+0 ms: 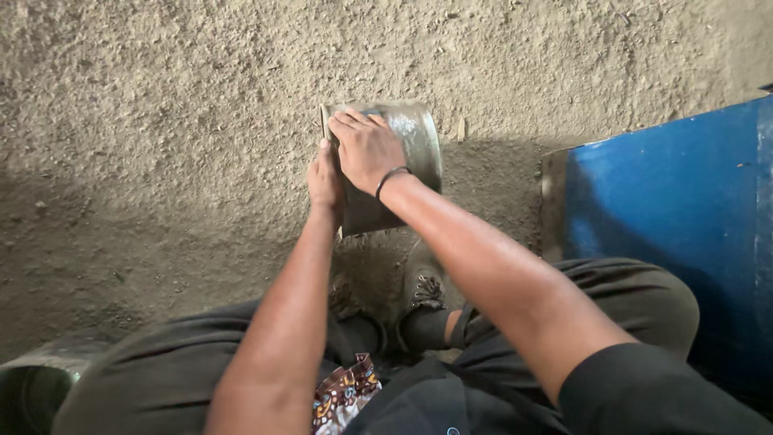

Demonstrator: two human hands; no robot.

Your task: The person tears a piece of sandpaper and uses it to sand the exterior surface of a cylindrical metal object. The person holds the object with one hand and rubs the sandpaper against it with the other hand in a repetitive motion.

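1. Dull grey curved metal can, lying on sandy ground at twelve o'clock from the knees.
2. Right hand spread flat, pressing its top.
3. Left hand gripping the nine o'clock edge.
4. Blue panel at three o'clock.

both your arms run up from the bottom of the frame toward the middle. your right hand lies palm down, fingers spread flat and pointing to the upper left, dark band round the wrist. your left hand sits just beside it on the left, mostly tucked under, fingers hidden. forearms bare, nearly meeting at the hands.
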